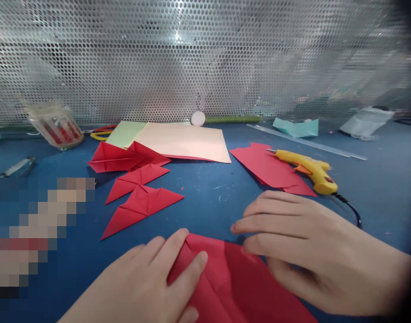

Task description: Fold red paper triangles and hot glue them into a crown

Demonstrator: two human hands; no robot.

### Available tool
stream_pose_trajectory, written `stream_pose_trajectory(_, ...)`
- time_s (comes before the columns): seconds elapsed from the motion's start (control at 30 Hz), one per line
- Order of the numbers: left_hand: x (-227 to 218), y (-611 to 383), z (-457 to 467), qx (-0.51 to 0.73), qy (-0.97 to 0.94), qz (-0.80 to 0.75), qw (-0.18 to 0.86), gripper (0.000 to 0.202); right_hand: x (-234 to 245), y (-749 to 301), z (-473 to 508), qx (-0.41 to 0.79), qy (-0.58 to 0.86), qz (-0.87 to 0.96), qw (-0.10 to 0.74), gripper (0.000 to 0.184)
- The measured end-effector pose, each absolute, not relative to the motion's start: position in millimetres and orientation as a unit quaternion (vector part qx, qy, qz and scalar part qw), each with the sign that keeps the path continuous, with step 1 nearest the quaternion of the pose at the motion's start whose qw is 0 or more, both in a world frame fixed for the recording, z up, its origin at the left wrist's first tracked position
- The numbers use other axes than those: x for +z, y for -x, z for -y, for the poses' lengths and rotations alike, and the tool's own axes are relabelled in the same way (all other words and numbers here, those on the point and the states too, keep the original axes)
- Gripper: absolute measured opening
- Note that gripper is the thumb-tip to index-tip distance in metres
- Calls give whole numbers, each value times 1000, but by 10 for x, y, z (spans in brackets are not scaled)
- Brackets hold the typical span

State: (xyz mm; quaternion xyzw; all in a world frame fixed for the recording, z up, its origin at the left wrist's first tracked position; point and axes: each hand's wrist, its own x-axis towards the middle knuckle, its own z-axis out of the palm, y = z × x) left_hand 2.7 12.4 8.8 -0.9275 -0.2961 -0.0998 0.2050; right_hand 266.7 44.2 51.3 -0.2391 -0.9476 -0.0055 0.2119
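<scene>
So there's a big red paper sheet (222,264) on the blue worktop (212,202), over by the near edge, with some creases in it. The two hands are apart: the left hand (141,278) has its fingers spread on top of the sheet's left side, and the right hand (303,242) is loosely curled at the right side, not clamped on anything I can see, though I can't tell if the fingertips actually touch. Toward the left edge there's a row of folded red pieces (145,202), the back ones right by a cream sheet (185,141) and a light green sheet (128,134). Toward the right edge, a yellow glue gun (303,168) lies partly on more red paper (269,168). Near the far edge you've got clear sticks (303,141) and a teal folded paper (296,128).
</scene>
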Motion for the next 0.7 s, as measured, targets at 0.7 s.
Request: stream_pose_trajectory(0.7, 247, -41, -268, -133, 941, 226, 215, 52, 292, -2465, -256, 94, 181, 964, 172, 39)
